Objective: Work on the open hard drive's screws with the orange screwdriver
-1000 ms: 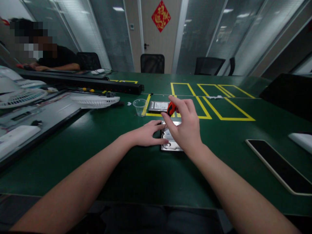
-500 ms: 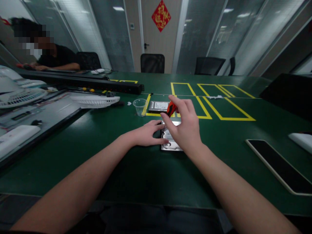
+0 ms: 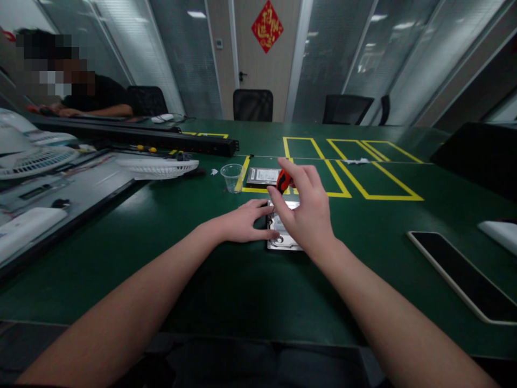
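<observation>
A silver hard drive (image 3: 286,242) lies flat on the green table in front of me, partly covered by both hands. My left hand (image 3: 246,222) grips its left side, with the thumb on the near part of the top face and the fingers at the far edge. Above the drive, my right hand (image 3: 306,207) is closed around a screwdriver (image 3: 284,182) with a red and black handle. The handle leans, and its shaft points down toward the drive's far left corner. The exact spot where the tip rests is too small to make out.
Behind my hands are a second hard drive (image 3: 262,176) and a clear plastic cup (image 3: 232,179). A phone (image 3: 464,275) lies at right. White fan parts (image 3: 159,168) and a long black bar (image 3: 161,139) occupy the left. Another person (image 3: 99,97) sits far left.
</observation>
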`<state>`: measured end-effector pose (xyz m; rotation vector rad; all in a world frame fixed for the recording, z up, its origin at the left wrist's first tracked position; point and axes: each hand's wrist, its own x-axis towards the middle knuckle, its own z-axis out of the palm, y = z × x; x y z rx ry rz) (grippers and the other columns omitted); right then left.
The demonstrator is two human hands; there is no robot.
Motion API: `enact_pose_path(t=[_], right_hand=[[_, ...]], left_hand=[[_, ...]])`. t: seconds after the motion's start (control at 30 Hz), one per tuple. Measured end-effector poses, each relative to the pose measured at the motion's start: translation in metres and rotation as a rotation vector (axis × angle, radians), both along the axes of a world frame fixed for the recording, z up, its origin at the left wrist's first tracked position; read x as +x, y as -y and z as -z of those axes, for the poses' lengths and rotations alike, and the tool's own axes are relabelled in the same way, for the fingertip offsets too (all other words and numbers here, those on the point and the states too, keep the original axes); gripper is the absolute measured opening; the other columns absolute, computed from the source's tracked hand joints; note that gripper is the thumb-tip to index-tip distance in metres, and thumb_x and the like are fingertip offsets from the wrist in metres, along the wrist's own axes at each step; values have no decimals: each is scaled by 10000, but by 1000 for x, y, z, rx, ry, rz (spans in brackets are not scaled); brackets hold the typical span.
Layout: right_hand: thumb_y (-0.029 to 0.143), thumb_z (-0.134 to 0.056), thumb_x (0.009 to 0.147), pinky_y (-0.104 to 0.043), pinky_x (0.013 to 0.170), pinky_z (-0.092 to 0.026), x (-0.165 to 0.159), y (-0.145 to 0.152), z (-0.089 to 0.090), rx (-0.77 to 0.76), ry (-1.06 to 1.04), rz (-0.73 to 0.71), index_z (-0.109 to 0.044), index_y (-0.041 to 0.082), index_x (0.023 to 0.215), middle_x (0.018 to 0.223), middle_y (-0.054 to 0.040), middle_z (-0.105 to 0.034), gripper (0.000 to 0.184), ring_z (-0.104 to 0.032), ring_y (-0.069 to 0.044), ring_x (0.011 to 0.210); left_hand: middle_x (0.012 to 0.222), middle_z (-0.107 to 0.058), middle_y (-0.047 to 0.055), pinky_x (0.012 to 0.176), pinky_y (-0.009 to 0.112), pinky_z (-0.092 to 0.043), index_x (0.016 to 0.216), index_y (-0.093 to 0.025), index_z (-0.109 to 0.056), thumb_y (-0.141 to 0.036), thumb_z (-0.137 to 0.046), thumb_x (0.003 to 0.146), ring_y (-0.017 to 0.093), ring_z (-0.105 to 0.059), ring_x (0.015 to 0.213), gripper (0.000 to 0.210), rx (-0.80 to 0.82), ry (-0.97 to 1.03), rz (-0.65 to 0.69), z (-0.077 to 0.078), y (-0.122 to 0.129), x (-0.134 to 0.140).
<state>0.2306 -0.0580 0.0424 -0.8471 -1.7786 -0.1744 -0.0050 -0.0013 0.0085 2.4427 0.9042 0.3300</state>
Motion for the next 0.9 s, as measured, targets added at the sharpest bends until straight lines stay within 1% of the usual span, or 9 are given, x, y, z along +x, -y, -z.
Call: enact_pose_path(t=[0.1, 0.23, 0.3, 0.37, 0.47, 0.6, 0.73, 0.8, 0.9], right_hand=[[257, -681, 1227, -566, 1130, -764, 0, 1, -2, -21, -3, -7, -736, 317, 1784, 1383, -123, -840, 563, -815, -338, 1258], [184, -585, 1215, -639, 1252, -740, -2, 2, -3, -41, 8, -43, -679, 324, 1851, 1546, -149, -878, 658, -827, -370, 1407], [173, -578, 1204, -634, 1268, -739, -4, 2, -2, -39, -3, -54, -670, 311, 1841, 1614, -155, -871, 658, -836, -370, 1443], [173, -589, 1201, -616, 1256, -747, -4, 2, -1, -42, -23, -58, -660, 308, 1819, 1633, -154, -864, 637, -851, -361, 1430], [180, -612, 1203, -604, 1228, -757, -4, 1, 1, -38, -43, -46, -649, 310, 1775, 1588, -149, -865, 588, -864, -351, 1379], [220, -670, 1204, -582, 1185, -762, -3, 0, 2, 5, -29, -36, -680, 301, 1706, 1525, -144, -850, 509, -843, -351, 1355], [282, -770, 1180, -547, 1099, -767, -1, 0, 0, -11, -16, 13, -711, 322, 1679, 1436, -118, -806, 504, -813, -338, 1266], [264, -765, 1177, -549, 1090, -764, 1, 1, -1, -27, -16, 15, -718, 325, 1674, 1418, -112, -799, 504, -807, -336, 1250], [202, -710, 1176, -576, 1131, -761, 0, 2, -2, -34, -12, 5, -708, 317, 1687, 1460, -127, -829, 524, -820, -349, 1298]], left_hand=[[2063, -509, 230, 1613, 755, -376, 1855, -247, -700, -907, -854, 1101, 541, -435, 1956, 1014, -15, -22, -35, 0, 1, 1], [2059, -521, 217, 1612, 768, -371, 1865, -272, -687, -904, -863, 1099, 539, -439, 1954, 1009, -14, -6, -23, 0, 1, 0], [2052, -534, 206, 1611, 765, -375, 1863, -288, -689, -906, -862, 1099, 535, -449, 1948, 997, -13, 4, -11, 1, 0, -1], [2053, -534, 195, 1607, 763, -381, 1864, -305, -689, -924, -848, 1102, 532, -449, 1947, 995, -16, 9, -2, 1, 0, -1], [2069, -513, 188, 1604, 765, -380, 1868, -315, -683, -930, -843, 1104, 530, -440, 1950, 994, -16, 8, 2, 0, 0, -1], [2063, -522, 198, 1620, 749, -360, 1875, -288, -678, -909, -851, 1104, 528, -427, 1961, 1005, -16, -9, -5, -3, 1, 0], [2054, -532, 204, 1617, 755, -368, 1866, -287, -690, -906, -847, 1108, 532, -435, 1956, 991, -5, -3, -4, -2, 2, 1], [2059, -523, 212, 1604, 777, -384, 1865, -288, -692, -908, -842, 1112, 546, -440, 1949, 987, -1, -7, -9, -1, 2, 0], [2074, -500, 215, 1593, 777, -401, 1880, -286, -681, -911, -829, 1123, 551, -439, 1947, 993, 1, -12, -11, 0, 1, -2]])
